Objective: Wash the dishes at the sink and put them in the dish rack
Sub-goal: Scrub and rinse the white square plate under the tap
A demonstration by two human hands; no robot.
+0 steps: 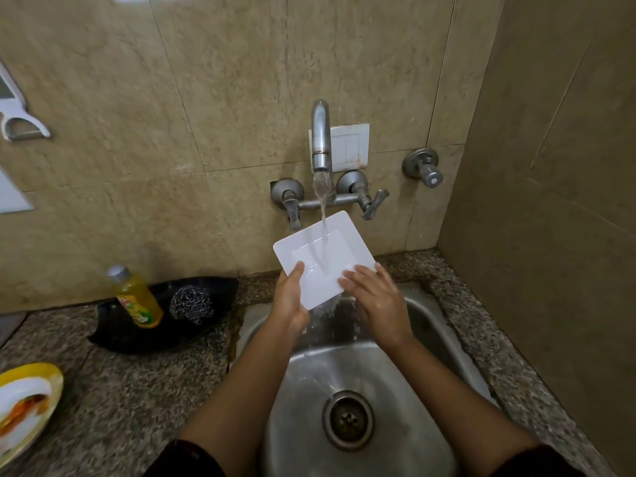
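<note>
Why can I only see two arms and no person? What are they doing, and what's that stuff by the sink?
The camera sits on the person's head and looks down, so you see only their arms. The left hand grips a white plate by its edge, and the right hand lays flat fingers on it. Water from the tap runs over the plate into the sink. On the counter to the left, a black tray holds a soap bottle and a steel scrubber. A yellow plate lies at the corner of the picture.
</note>
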